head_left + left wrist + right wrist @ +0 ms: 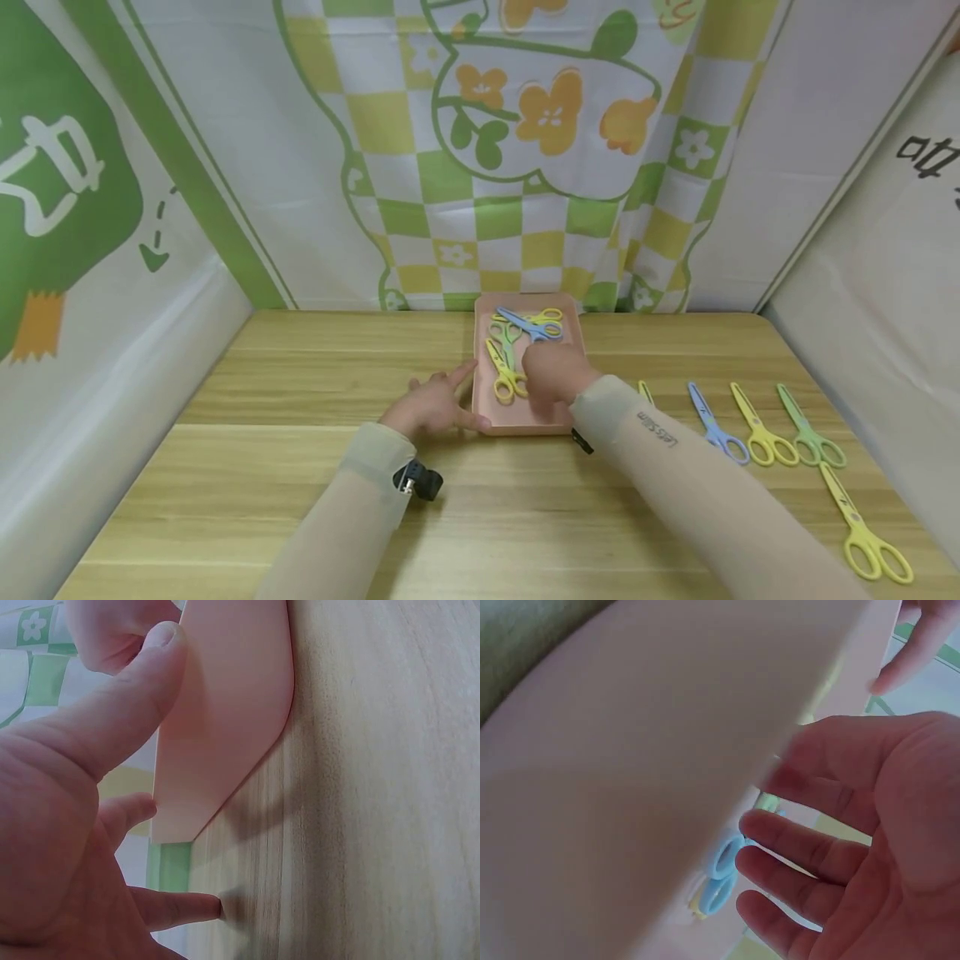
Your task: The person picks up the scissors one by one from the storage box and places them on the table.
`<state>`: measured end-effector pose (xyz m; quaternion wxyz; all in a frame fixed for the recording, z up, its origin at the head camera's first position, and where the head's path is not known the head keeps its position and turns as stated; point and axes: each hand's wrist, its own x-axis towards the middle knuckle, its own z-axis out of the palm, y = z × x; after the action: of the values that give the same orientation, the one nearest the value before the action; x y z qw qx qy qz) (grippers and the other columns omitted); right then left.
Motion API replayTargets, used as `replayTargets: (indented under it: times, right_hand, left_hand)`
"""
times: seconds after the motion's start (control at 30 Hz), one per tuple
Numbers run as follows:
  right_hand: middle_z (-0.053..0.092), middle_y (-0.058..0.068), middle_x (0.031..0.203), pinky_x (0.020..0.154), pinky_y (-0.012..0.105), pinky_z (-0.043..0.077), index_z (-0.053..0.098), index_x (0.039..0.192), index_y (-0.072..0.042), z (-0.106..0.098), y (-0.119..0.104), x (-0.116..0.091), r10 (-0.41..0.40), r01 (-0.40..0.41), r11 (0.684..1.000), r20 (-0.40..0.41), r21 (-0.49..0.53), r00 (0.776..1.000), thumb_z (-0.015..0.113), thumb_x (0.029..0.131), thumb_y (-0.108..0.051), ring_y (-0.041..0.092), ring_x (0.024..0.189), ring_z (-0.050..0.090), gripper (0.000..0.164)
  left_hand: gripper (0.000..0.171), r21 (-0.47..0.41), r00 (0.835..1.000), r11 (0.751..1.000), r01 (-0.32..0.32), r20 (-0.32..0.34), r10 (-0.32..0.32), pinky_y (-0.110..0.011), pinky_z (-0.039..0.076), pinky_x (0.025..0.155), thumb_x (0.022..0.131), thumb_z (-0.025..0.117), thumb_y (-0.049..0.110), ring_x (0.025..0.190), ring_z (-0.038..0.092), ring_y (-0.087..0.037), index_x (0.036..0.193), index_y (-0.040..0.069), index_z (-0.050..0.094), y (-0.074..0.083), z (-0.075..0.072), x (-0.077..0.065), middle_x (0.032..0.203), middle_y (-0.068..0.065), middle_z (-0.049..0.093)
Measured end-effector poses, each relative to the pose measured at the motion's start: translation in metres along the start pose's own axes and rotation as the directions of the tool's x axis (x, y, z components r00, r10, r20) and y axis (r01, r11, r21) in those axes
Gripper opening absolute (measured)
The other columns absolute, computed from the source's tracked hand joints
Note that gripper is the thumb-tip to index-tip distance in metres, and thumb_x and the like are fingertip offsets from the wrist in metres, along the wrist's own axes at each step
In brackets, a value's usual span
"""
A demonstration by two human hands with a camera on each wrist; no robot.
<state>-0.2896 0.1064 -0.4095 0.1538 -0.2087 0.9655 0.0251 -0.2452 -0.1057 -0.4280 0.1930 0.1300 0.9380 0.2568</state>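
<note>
A shallow pink tray [495,417] stands at the back middle of the table, with blue scissors [517,322], green scissors [507,342] and yellow scissors [498,363] lying in it. Another yellow pair lies partly under the blue one. My left hand [431,406] touches the tray's left side, fingers spread, with the thumb [142,697] against the wall near the front corner. Over the tray's right part, my right hand [557,372] reaches down beside the scissors. In the right wrist view its thumb and index finger come together at the tips; the tray wall hides what lies between them.
On the table's right side lie several more scissors: blue [712,421], yellow [757,421], green [806,422], and yellow [858,521] nearer the front edge. Another yellow pair [645,392] is mostly behind my right forearm. Printed cloth walls [525,233] enclose the table's back and sides.
</note>
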Motion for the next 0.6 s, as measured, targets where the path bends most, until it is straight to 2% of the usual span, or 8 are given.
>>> replayTargets:
  times: [0.2, 0.37, 0.5, 0.6]
  right_hand:
    - [0.061, 0.0, 0.079, 0.069, 0.033, 0.047, 0.064, 0.078, -0.013, 0.005, -0.005, 0.006, 0.036, -0.036, 0.999, -0.01, 0.0, 0.999, 0.069, 0.083, -0.011, 0.019, 0.074, 0.056, 0.007]
    - [0.061, 0.003, 0.078, 0.072, 0.037, 0.048, 0.062, 0.075, -0.011, 0.005, -0.006, 0.007, 0.06, -0.057, 0.997, -0.039, 0.059, 0.997, 0.067, 0.079, -0.007, 0.021, 0.073, 0.056, 0.007]
    - [0.059, 0.002, 0.074, 0.091, 0.051, 0.044, 0.058, 0.07, -0.012, 0.002, 0.002, 0.004, 0.05, -0.043, 0.996, -0.09, 0.079, 0.995, 0.066, 0.078, -0.009, 0.021, 0.072, 0.053, 0.012]
    - [0.054, 0.001, 0.067, 0.087, 0.057, 0.042, 0.052, 0.06, -0.013, -0.005, 0.012, -0.001, -0.001, 0.01, 0.998, -0.139, 0.065, 0.99, 0.063, 0.078, -0.008, 0.019, 0.068, 0.049, 0.022]
  left_hand:
    - [0.112, -0.003, 1.0, 1.0, 0.0, 0.002, 0.0, -0.065, -0.005, 0.113, 0.075, 0.082, 0.053, 0.144, 0.022, -0.044, 0.162, 0.023, 0.016, -0.001, 0.0, 0.0, 0.153, -0.026, 0.035]
    - [0.112, 0.009, 1.0, 1.0, -0.009, 0.003, 0.009, -0.065, -0.004, 0.113, 0.075, 0.082, 0.054, 0.144, 0.024, -0.043, 0.162, 0.023, 0.017, -0.001, 0.0, 0.0, 0.152, -0.025, 0.037]
    - [0.113, 0.015, 1.0, 1.0, -0.013, 0.005, 0.013, -0.066, -0.003, 0.113, 0.075, 0.081, 0.055, 0.143, 0.025, -0.043, 0.162, 0.023, 0.017, -0.001, 0.0, 0.0, 0.152, -0.025, 0.038]
    - [0.113, 0.008, 1.0, 1.0, -0.009, 0.001, 0.009, -0.066, -0.003, 0.113, 0.075, 0.082, 0.054, 0.143, 0.025, -0.044, 0.162, 0.022, 0.017, -0.002, 0.0, 0.0, 0.152, -0.026, 0.037]
